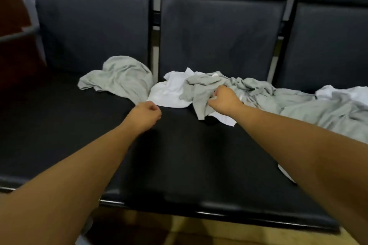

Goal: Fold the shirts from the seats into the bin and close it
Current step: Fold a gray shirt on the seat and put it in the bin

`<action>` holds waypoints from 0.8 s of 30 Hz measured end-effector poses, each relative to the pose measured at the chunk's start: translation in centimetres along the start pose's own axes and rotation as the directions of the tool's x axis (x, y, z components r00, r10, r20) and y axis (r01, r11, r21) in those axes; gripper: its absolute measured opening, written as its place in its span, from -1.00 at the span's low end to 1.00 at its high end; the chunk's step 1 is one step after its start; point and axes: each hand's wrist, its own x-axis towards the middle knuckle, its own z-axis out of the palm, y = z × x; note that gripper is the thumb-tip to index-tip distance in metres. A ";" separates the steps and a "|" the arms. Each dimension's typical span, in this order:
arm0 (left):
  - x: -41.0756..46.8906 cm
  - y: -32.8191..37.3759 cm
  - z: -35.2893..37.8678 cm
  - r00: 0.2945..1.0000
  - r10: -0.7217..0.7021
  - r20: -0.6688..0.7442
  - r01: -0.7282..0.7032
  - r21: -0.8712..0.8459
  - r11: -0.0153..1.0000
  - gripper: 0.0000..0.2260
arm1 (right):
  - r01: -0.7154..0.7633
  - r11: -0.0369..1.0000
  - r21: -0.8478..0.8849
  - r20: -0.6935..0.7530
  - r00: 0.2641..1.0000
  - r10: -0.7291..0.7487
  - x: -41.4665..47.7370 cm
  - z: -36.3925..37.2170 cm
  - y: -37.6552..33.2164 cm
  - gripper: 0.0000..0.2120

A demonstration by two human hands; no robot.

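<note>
a row of dark padded seats fills the head view, with upright backrests behind and a metal frame post showing between two of them. crumpled shirts lie along the back of the seat cushions.

on the left seat, a grey shirt sits bunched against the backrest, its lower corner trailing toward the gap between seats. just beside it on the middle seat lies a white shirt, partly covered by a second grey shirt. further right, a grey heap of cloth spreads over the next seat, with another white garment at its far edge. a scrap of white fabric shows under the right forearm.

the right hand reaches into the middle pile, and its fingers are curled round a fold of the second grey shirt, gripping it where it overlaps the white shirt.

the left hand is over the seat cushion just at the trailing corner of the left grey shirt and the near edge of the white shirt. its fingers are curled in toward the palm; whether they pinch any cloth cannot be told from this angle.

both forearms are bare. a strip of light floor shows below the front edge of the seats.
</note>
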 end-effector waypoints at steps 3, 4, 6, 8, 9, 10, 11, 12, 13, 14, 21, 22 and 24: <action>2.4 1.2 4.6 0.996 0.089 0.018 -0.091 0.096 0.991 -0.89 | -0.046 0.998 -0.034 -0.062 0.997 0.044 2.1 0.7 3.5 -0.60; 3.3 1.7 5.8 0.992 0.123 0.014 -0.124 0.084 0.989 -0.85 | -0.041 0.998 -0.053 -0.121 0.992 0.035 2.7 0.7 3.9 -0.55; 5.3 2.9 7.5 0.981 0.194 -0.017 -0.193 0.053 0.980 -0.70 | 0.036 0.997 -0.066 -0.229 0.972 -0.050 4.5 0.4 4.2 -0.47; 7.2 4.1 8.7 0.983 0.181 -0.014 -0.181 -0.036 0.983 -0.50 | 0.093 0.993 -0.067 -0.185 0.977 -0.104 6.1 0.2 4.6 -0.34; 7.7 4.7 9.2 0.991 0.131 0.020 -0.127 -0.136 0.982 -0.43 | 0.102 0.992 -0.080 -0.134 0.985 -0.112 6.7 0.3 4.7 -0.34; 8.3 5.1 9.9 0.994 0.088 0.066 -0.070 -0.237 0.969 -0.40 | 0.110 0.988 -0.104 -0.102 0.987 -0.121 7.3 0.5 4.9 -0.40; 8.7 5.3 10.5 0.992 0.066 0.109 -0.029 -0.309 0.951 -0.39 | 0.121 0.982 -0.146 -0.099 0.986 -0.136 7.7 0.7 5.2 -0.50; 9.1 5.3 11.1 0.989 0.075 0.128 -0.029 -0.327 0.945 -0.40 | 0.122 0.976 -0.179 -0.126 0.981 -0.146 7.8 0.9 5.2 -0.60; 9.5 5.2 11.8 0.988 0.099 0.120 -0.057 -0.313 0.948 -0.43 | 0.125 0.976 -0.177 -0.171 0.973 -0.156 7.9 0.8 5.3 -0.66; 9.9 5.1 12.2 0.989 0.119 0.086 -0.089 -0.293 0.952 -0.48 | 0.136 0.980 -0.149 -0.206 0.965 -0.165 7.7 0.7 5.3 -0.70; 7.6 6.9 10.5 0.954 0.241 -0.178 -0.282 -0.264 0.922 -0.89 | 0.277 0.954 0.112 -0.320 0.919 -0.229 4.4 -3.0 3.9 -0.84; 6.7 7.9 9.7 0.945 0.268 -0.188 -0.310 -0.257 0.915 -0.88 | 0.292 0.945 0.146 -0.340 0.912 -0.229 3.8 -4.0 3.2 -0.83; 5.0 10.0 8.0 0.933 0.307 -0.188 -0.350 -0.271 0.897 -0.86 | 0.322 0.922 0.215 -0.374 0.899 -0.227 2.4 -6.4 1.6 -0.84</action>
